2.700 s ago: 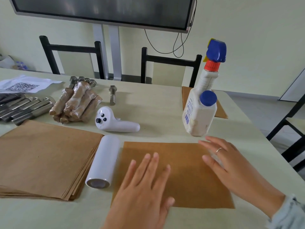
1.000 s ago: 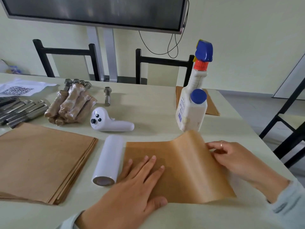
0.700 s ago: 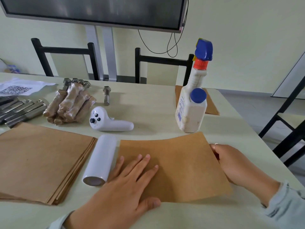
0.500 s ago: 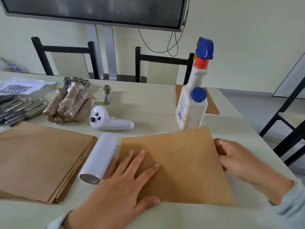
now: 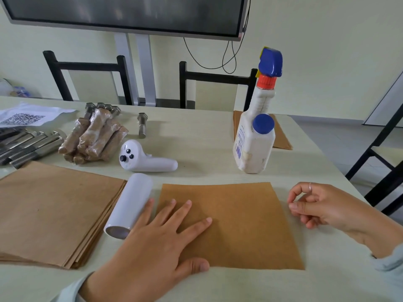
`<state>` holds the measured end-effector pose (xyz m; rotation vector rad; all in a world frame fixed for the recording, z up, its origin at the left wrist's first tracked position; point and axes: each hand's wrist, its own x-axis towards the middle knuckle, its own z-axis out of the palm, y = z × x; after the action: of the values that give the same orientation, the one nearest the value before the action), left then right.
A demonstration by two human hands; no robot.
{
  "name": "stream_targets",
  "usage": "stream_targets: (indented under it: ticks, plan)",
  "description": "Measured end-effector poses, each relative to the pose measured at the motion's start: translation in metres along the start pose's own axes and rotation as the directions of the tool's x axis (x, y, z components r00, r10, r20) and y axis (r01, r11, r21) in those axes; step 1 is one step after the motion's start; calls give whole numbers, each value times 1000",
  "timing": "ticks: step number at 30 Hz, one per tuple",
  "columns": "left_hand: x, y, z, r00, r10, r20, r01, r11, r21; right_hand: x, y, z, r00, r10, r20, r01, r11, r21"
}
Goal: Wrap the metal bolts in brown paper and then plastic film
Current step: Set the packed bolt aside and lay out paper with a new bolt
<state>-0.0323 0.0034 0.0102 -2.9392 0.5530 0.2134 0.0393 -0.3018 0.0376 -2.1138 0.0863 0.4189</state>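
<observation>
- Pale green table (image 5: 207,131): bears every item listed below.
- Brown paper stack (image 5: 50,210): lies flat at the near left, its edges fanned along the right side.
- Single brown sheet (image 5: 244,223): lies flat at the near centre, just right of the stack, with the film roll between them.
- Left hand (image 5: 157,243): open and flat, fingers spread, palm down on the left part of the single sheet; the outermost finger lies beside the film roll. It grasps nothing.
- Right hand (image 5: 316,205): loosely curled, thumb and fingertips drawn close together, just beyond the right edge of the sheet; whether it touches the paper cannot be told. A ring shows on one finger.
- White spray bottle (image 5: 255,140): stands upright beyond the sheet, blue trigger head and blue side cap; another brown sheet (image 5: 281,138) lies behind it.
- Film roll (image 5: 129,205): white cylinder lying on its side, open end toward the viewer.
- Wrapped bolts (image 5: 93,138): bundle in brown paper and film, far left of centre.
- Bare metal bolts (image 5: 28,144): row at the far left edge, beside the bundle.
- White controller (image 5: 146,159): lies beyond the roll.
- Single bolt (image 5: 142,125): lies alone, right of the bundle.
</observation>
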Motion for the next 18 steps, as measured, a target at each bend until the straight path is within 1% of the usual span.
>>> stream_targets:
  ticks: [3, 6, 8, 9, 10, 11, 12, 13, 14, 15, 16, 17, 18]
  plan:
    - [0, 1, -2, 1000, 26, -6, -25, 999, 35, 1, 5, -2, 999, -4, -47, 0, 996, -86]
    - [-1, 0, -3, 1000, 26, -14, -26, 999, 27, 1, 8, 0, 995, -36, -93, 9, 962, -272]
    - [-2, 0, -7, 1000, 25, -6, -25, 1000, 0, 0, 9, -2, 987, -3, -161, -49, 946, -321]
    - [-2, 0, -10, 999, 23, 38, -23, 1000, -13, -2, 8, -4, 975, 14, -224, -86, 945, -316]
    - [-1, 1, -11, 997, 20, 69, -18, 999, -28, -4, 5, -6, 954, 1, -301, -102, 942, -319]
    - [2, 1, -9, 998, 37, 53, -36, 999, -22, -7, 2, -5, 927, -53, -371, -86, 933, -349]
    - [3, 1, -5, 997, 70, 23, -69, 996, -55, -10, -2, -1, 911, -136, -389, -28, 921, -388]
    - [4, 1, -3, 996, 72, 48, -67, 993, -98, -12, -8, 7, 913, -239, -331, 79, 899, -430]
    - [6, 1, -2, 995, 77, 62, -70, 992, -109, -16, -11, 19, 923, -330, -199, 202, 853, -480]
    - [8, 1, -2, 995, 82, 60, -75, 991, -115, -18, -13, 33, 929, -369, -34, 293, 788, -542]
    - [9, 0, -2, 995, 85, 60, -77, 988, -132, -18, -11, 46, 926, -360, 116, 353, 712, -607]
    - [10, 0, -5, 995, 88, 55, -78, 985, -153, -17, -6, 57, 920, -327, 215, 382, 638, -668]
    - [12, -1, -8, 995, 87, 52, -78, 984, -159, -15, -2, 62, 922, -289, 256, 382, 582, -718]
